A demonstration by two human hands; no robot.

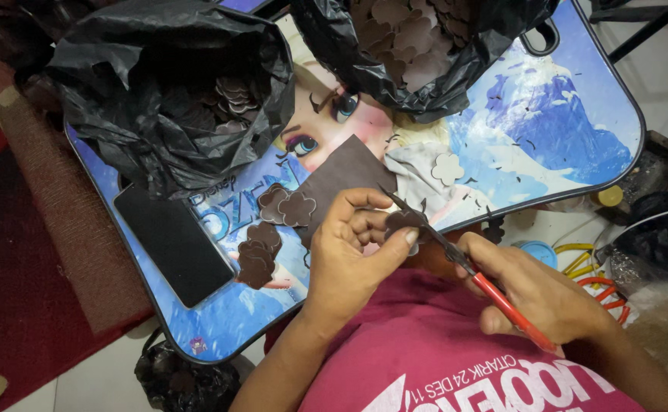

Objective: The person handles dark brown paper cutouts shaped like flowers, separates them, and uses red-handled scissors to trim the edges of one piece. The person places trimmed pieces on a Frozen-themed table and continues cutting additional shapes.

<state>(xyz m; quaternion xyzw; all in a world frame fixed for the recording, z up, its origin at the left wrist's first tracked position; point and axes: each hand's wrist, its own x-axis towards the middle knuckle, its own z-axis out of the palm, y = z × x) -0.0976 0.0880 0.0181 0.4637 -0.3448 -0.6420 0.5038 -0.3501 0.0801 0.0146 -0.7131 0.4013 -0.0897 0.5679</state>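
Note:
My left hand (349, 252) pinches a small brown flower-shaped foam piece (401, 222) between thumb and fingers. My right hand (540, 294) grips red-handled scissors (456, 255), whose dark blades reach up into that piece. Both hands hover above my lap at the near edge of a small blue cartoon-printed lap table (563, 114). Several cut brown flower shapes (273, 225) lie on the table left of my left hand, beside a brown foam sheet (342, 172). One pale flower cutout (448, 168) rests farther right.
Two open black plastic bags (166, 91) (418, 46) filled with brown cutouts sit on the table's far side. A black phone (174, 240) lies at the table's left. Tiny dark scraps dot the tabletop. Coloured cables (586, 263) and a red rug (29, 290) lie on the floor.

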